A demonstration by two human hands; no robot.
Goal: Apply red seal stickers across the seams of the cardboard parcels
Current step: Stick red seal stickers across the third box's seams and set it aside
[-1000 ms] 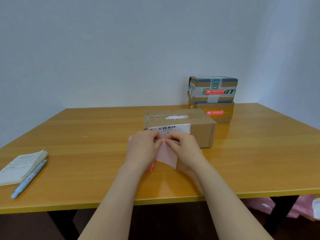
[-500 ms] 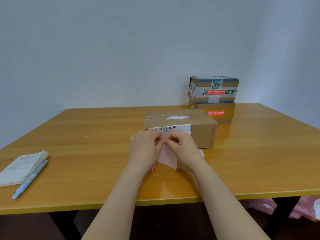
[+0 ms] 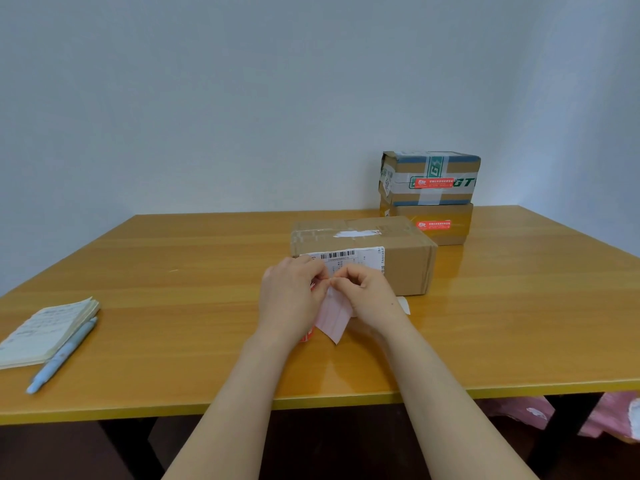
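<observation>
We see 2 stacked parcels [image 3: 433, 194] at the table's [image 3: 173, 271] far right edge, already sealed. The nearer parcel [image 3: 401, 268] lacks a seal; our left hand [image 3: 294, 299] and right hand [image 3: 367, 292] pinch the sticker sheet [image 3: 334, 318] just before it.

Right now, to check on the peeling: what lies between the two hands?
In the head view, a pale pink sticker sheet hangs between the left hand and right hand, its top pinched by both.
</observation>
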